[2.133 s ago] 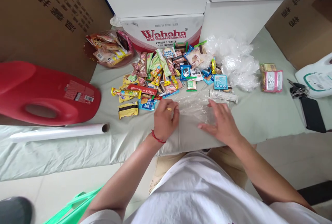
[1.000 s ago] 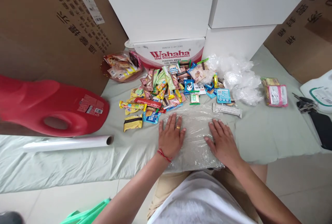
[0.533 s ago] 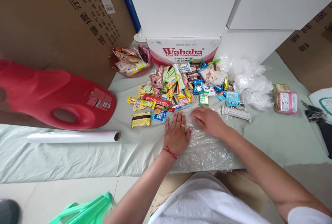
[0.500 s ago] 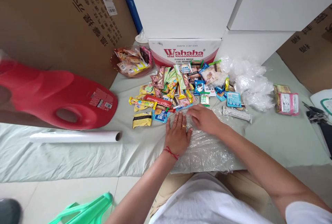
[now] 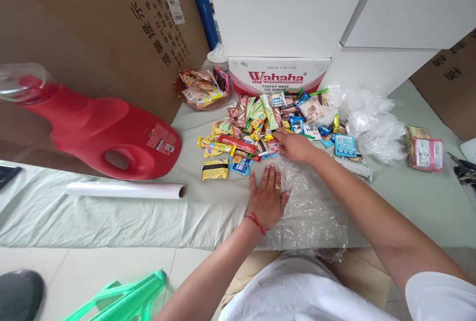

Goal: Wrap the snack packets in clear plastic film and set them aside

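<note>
My left hand, with a red string bracelet and a ring, lies flat with its fingers spread on a clear plastic sheet at the table's front edge. At the near side of a heap of small wrapped snacks, my right hand reaches in with its fingers stretched to the left, touching the packets. Close to those fingers lie a red snack bar and a blue snack packet. A yellow packet is at the heap's near left. What lies beneath my right fingertips is hidden.
Crumpled clear plastic bags lie right of the heap, with a pink packet beyond. Behind are a snack bowl and a Wahaha carton. To the left are a large red bottle and a white roll.
My right hand has moved from the plastic sheet forward onto the snack heap, its fingers straightening. My left hand stays flat on the sheet. The camera view has shifted slightly left.
</note>
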Demonstrator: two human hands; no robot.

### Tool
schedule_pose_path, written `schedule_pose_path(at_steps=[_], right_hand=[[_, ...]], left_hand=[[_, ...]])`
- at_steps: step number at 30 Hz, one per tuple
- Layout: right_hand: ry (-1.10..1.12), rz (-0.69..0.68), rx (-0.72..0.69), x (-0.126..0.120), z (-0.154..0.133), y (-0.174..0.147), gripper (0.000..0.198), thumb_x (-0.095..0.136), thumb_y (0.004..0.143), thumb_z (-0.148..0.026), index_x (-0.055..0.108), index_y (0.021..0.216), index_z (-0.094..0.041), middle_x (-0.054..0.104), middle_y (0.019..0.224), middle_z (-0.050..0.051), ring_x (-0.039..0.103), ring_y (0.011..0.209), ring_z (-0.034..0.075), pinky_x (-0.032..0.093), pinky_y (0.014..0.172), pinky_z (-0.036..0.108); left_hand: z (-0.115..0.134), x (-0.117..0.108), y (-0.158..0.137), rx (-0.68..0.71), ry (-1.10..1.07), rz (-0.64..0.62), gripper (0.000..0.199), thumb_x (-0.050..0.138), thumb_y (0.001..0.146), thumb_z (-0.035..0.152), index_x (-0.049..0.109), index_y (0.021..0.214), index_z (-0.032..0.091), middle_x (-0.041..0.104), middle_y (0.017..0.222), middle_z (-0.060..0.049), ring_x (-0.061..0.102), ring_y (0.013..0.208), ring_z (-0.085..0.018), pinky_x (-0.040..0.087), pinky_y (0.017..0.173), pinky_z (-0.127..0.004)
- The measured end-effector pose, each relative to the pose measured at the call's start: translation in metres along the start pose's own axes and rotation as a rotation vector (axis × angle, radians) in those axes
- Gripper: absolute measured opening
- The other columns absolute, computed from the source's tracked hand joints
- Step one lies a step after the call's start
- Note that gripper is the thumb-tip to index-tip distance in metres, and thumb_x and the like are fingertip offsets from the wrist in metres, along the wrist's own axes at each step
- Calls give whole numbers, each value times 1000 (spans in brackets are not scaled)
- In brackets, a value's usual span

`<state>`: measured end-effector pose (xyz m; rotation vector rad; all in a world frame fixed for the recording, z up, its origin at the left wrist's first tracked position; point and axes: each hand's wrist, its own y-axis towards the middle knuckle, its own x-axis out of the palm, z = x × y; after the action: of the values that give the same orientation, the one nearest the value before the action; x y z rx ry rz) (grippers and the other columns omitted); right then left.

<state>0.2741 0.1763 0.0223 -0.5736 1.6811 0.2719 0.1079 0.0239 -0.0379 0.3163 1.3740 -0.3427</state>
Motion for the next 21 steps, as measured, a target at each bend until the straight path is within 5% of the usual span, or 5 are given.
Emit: schedule_pose_path(at_steps=[5,14,21], right_hand=[[-63,-89,5,-7,2,-2,62,66,89,-34,53,147,-17,55,149,17,65,118,33,53,90,38],[-94,-213,270,-17,19,-31,38,61,89,-50,67,107,-16,68,118,17,67,99,31,46,73,34],[411,-289,264,-30,32,-61,42,67,80,-62,53,77,-22,58,73,-1,52,68,17,34,60,27]], left_hand=[[-1,-1,-1,14,-26,5,66,28,106,51,37,161,16,28,171,-15,22,160,-32,11,127,-70],[-2,-2,-1,19,-54,18,67,28,106,51,35,161,13,30,171,-15,25,160,-31,11,127,-71],[-2,-3,-1,24,-63,22,66,27,107,51,37,160,14,30,170,-15,26,159,-30,11,127,-71]])
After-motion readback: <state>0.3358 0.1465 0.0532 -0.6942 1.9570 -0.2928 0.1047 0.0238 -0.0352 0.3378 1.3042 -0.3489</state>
